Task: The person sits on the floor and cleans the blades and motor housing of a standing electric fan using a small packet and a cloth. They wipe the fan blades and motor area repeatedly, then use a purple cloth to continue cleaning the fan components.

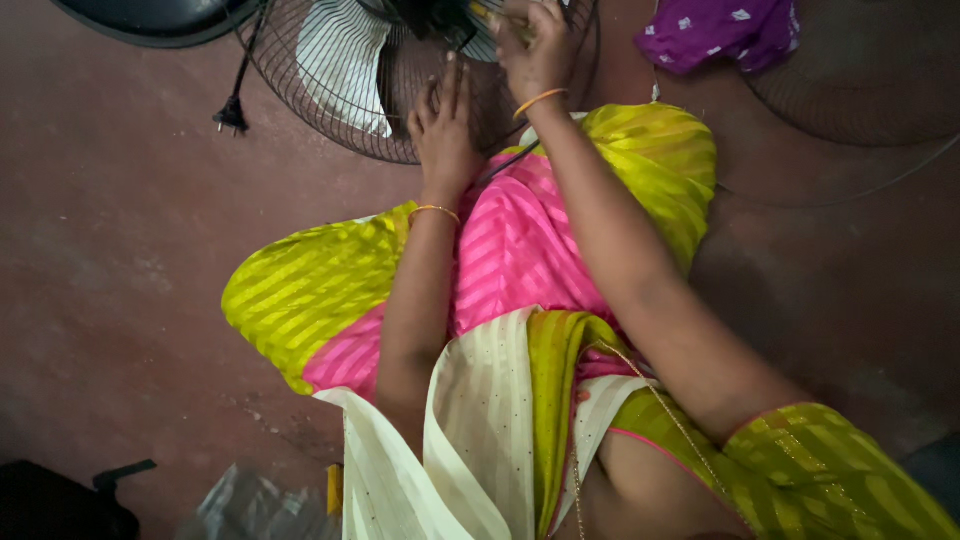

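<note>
A round wire fan guard (pixel 330 110) with a pale blade behind it lies on the floor in front of my knees. My left hand (pixel 443 125) rests flat against the wire, fingers together and pointing up toward the dark hub (pixel 432 18). My right hand (pixel 537 50) is raised at the hub, its fingers pinched on a small yellowish tool or part (pixel 492 15) that is mostly hidden. Both wrists carry a thin gold bangle. My lap in pink and yellow-green cloth fills the middle of the view.
A black plug and cord (pixel 232 112) lie left of the guard. A dark round fan base (pixel 160 20) sits at top left, a second wire guard (pixel 870 80) at top right, purple cloth (pixel 720 32) beside it. Crumpled plastic (pixel 250 505) and a black object (pixel 60 500) lie at bottom left.
</note>
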